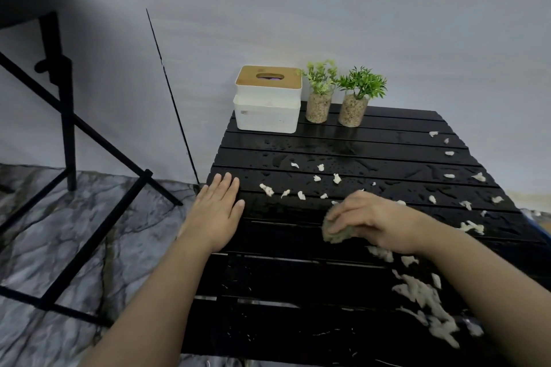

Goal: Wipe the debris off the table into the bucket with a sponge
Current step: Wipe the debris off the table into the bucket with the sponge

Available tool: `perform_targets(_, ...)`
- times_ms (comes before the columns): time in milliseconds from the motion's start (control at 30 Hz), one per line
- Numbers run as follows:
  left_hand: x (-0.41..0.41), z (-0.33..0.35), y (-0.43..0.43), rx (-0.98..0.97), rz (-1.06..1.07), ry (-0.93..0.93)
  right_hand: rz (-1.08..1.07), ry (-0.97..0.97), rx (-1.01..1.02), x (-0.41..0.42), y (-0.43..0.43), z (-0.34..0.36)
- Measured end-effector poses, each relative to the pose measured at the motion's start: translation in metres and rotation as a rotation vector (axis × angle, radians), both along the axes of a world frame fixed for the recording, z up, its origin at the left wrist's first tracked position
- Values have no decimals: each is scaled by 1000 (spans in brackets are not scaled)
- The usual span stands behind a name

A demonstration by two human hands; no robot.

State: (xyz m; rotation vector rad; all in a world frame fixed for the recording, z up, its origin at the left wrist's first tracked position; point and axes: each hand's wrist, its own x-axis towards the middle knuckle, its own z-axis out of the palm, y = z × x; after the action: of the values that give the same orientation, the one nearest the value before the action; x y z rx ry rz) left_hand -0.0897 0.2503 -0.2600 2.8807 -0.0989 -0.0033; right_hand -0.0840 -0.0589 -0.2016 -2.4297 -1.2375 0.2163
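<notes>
Smearing of wet debris (301,195) into table (298,277) gaps was risked ahead of the sponge (335,234) grasped by the right hand (375,222); the left hand (216,211) was rested flat, released.

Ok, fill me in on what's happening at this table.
A person is wiping a wet black slatted table. The right hand grips a sponge pressed on the tabletop near the middle, while the left hand lies flat at the table's left edge. White scraps are heaped at the near right and more lie scattered across the middle and right. A tissue box and two potted plants stand at the far edge. No bucket clearly shows.
</notes>
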Motion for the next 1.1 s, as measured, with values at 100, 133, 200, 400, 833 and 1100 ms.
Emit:
perform_targets(100, 1, 2, 0, -6, 4, 6, -43, -10, 48, 11, 8, 17)
perform_targets(133, 1, 4, 0, -30, 9, 7, -43, -61, 89, 19, 24, 19)
perform_targets(200, 4, 12, -1, -150, 44, -10, -31, -162, 155, 43, 66, 13)
perform_targets(400, 38, 24, -7, -331, 114, -55, 54, -121, 121, 62, 119, -16)
perform_targets(833, 55, 7, -23, -59, 5, -13, -67, -227, 184, 57, 59, -12)
perform_targets(1100, 58, 10, -21, -81, 31, 23, -40, -135, 72, 42, 32, -30)
